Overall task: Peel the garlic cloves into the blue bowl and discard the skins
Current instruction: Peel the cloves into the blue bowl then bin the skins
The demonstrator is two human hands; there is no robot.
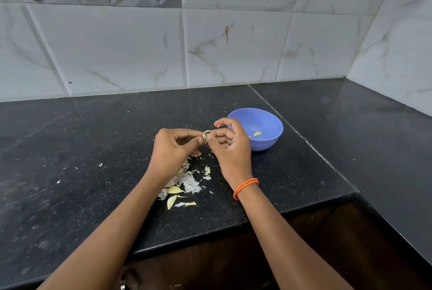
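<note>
While the dark tabletop (pixel 93 149) carries everything else in the scene, the work itself happens in the air just above it, and the step in hand looks like peeling 1 clove, with several more to follow. The blue bowl (pixel 268 126) stands on the tabletop just behind the right hand, upright, and holds 1 peeled clove (pixel 257 134) plus a smaller pale bit beside it that is too small to name. Below the hands lies a heap of skins (pixel 189 182), with a few pale unpeeled-looking cloves at its near edge, so I judge the task to be early: little is in the bowl and no skins are cleared.

The left hand (pixel 173 149) has its fingers curled, thumb and fingertips pinching the garlic clove (pixel 205 136). The right hand (pixel 230 144), an orange band (pixel 245 188) at its wrist, is likewise curled and meets the same clove from the other side; its thumb and a finger seem to nip a flake of skin (pixel 207 131) that sticks up from the clove. Neither hand is spread wide; both are narrow pinches.

The next move probably calls for pulling that flake off, letting it fall on the heap, then carrying the bare clove a short way to the bowl.
</note>
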